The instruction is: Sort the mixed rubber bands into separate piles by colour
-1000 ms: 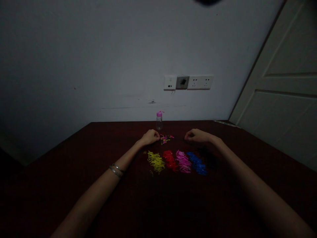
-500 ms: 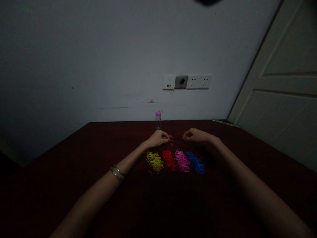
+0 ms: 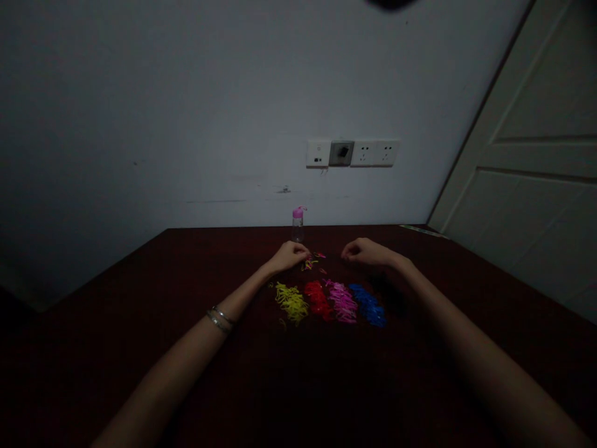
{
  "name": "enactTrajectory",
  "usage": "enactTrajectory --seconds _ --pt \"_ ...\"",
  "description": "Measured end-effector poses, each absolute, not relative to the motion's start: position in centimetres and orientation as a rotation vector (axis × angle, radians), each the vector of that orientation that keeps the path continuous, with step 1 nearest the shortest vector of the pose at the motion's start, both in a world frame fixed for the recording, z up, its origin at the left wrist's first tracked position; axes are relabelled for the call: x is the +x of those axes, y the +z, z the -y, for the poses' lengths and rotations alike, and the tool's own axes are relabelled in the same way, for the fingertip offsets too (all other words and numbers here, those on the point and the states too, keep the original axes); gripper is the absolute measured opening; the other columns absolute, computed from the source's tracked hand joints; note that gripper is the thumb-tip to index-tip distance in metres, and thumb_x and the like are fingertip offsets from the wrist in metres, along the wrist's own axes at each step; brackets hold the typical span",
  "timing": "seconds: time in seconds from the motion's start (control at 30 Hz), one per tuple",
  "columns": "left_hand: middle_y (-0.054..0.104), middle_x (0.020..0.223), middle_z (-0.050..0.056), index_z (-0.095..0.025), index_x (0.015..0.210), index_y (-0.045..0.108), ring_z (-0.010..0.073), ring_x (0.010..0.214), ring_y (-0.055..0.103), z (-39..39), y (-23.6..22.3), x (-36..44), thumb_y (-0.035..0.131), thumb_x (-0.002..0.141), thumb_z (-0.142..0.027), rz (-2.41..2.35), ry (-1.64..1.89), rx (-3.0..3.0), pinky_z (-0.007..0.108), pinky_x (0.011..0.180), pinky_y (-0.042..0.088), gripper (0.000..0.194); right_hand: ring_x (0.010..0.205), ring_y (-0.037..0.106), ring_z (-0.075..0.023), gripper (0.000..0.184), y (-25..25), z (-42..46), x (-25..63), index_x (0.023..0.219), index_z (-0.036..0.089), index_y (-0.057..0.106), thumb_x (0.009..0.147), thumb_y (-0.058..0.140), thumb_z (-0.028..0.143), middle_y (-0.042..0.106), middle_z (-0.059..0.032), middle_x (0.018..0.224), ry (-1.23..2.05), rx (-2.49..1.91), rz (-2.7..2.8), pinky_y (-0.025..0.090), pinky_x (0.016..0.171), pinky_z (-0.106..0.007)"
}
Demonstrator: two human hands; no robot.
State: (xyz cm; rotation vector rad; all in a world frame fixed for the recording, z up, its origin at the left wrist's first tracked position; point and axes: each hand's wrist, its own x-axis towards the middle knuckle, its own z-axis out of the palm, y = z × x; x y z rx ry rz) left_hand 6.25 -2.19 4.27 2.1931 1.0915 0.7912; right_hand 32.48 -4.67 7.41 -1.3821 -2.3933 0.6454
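Note:
My left hand (image 3: 290, 255) is closed in a pinch beside a small scatter of mixed-colour rubber bands (image 3: 309, 264); whatever the fingertips hold is too small to make out. Across from it, my right hand (image 3: 364, 252) is also closed, fingers curled together just above the table, their contents hidden. Nearer to me lie separate heaps of small bands in a row: yellow (image 3: 291, 303), red (image 3: 318, 300), pink (image 3: 342, 302) and blue (image 3: 368, 305). Behind my left hand stands a clear bottle with a pink cap (image 3: 297, 214), upright.
The dark red table (image 3: 224, 249) meets a pale wall (image 3: 186, 124) at its far edge. Sockets and switches (image 3: 352, 153) sit on that wall. A panelled door (image 3: 536, 186) stands at the right.
My left hand has shifted left and slightly back, uncovering some mixed bands. My right hand has moved slightly left. The coloured heaps look nearly the same.

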Motion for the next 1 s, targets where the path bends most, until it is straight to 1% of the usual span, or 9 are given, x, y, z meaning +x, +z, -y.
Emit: enactTrajectory --seconds 0.17,0.27,0.4,0.53,0.67,0.8,1.0 --pt "0.066 0.077 0.006 -0.009 0.08 0.069 0.0147 0.071 0.057 -0.8 2.8 2.4 0.05 0.069 -0.03 -1.353 0.948 2.067 0.024 0.068 0.041 0.03 0.077 0.059 -0.0167 0.025 6.3 4.5 30.5 0.086 0.013 0.066 0.069 0.05 0.02 0.067 -0.0072 0.084 0.574 -1.279 2.313 0.044 0.069 -0.026" --pt "0.066 0.076 0.005 -0.009 0.08 0.069 0.0142 0.069 0.056 -1.4 1.9 1.3 0.051 0.069 -0.028 -1.414 0.976 2.001 0.023 0.067 0.041 0.029 0.073 0.059 -0.0155 0.025 4.8 4.5 28.7 0.089 0.012 0.065 0.069 0.053 0.022 0.067 -0.0069 0.082 0.601 -1.225 2.327 0.043 0.067 -0.025" --pt "0.065 0.069 0.004 -0.009 0.081 0.069 0.0123 0.061 0.053 -1.6 1.3 1.0 0.051 0.069 -0.029 -1.426 0.991 1.923 0.023 0.061 0.041 0.029 0.067 0.057 -0.0136 0.025 3.2 4.5 27.3 0.09 0.013 0.065 0.068 0.058 0.025 0.065 -0.0052 0.079 0.592 -1.203 2.39 0.041 0.06 -0.023" --pt "0.064 0.065 0.004 -0.009 0.08 0.069 0.0116 0.058 0.052 -1.6 1.2 1.2 0.052 0.069 -0.028 -1.41 0.98 1.915 0.022 0.059 0.04 0.028 0.062 0.055 -0.012 0.027 2.7 4.6 27.2 0.094 0.013 0.064 0.07 0.052 0.018 0.064 -0.0037 0.074 0.541 -1.215 2.4 0.039 0.058 -0.022" --pt "0.064 0.068 0.004 -0.01 0.079 0.069 0.0123 0.062 0.053 -1.5 1.3 1.3 0.053 0.068 -0.028 -1.395 0.971 1.967 0.022 0.06 0.04 0.026 0.06 0.053 -0.0115 0.031 3.0 4.8 27.2 0.096 0.012 0.064 0.069 0.049 0.015 0.064 -0.0043 0.072 0.541 -1.198 2.398 0.039 0.057 -0.022" --pt "0.065 0.071 0.005 -0.009 0.079 0.069 0.0125 0.064 0.053 -1.2 1.6 1.6 0.053 0.068 -0.028 -1.363 0.925 2.026 0.022 0.06 0.039 0.027 0.059 0.052 -0.0109 0.034 4.0 5.3 27.0 0.098 0.01 0.063 0.067 0.048 0.013 0.063 -0.0046 0.071 0.667 -1.167 2.348 0.04 0.057 -0.022" --pt "0.062 0.064 0.003 -0.01 0.075 0.069 0.0105 0.057 0.049 -0.3 2.4 2.7 0.059 0.065 -0.035 -1.205 0.712 2.231 0.022 0.055 0.036 0.028 0.063 0.054 -0.011 0.032 6.7 6.6 26.1 0.094 0.012 0.065 0.065 0.053 0.016 0.064 -0.0046 0.074 1.059 -1.012 2.326 0.042 0.059 -0.023"
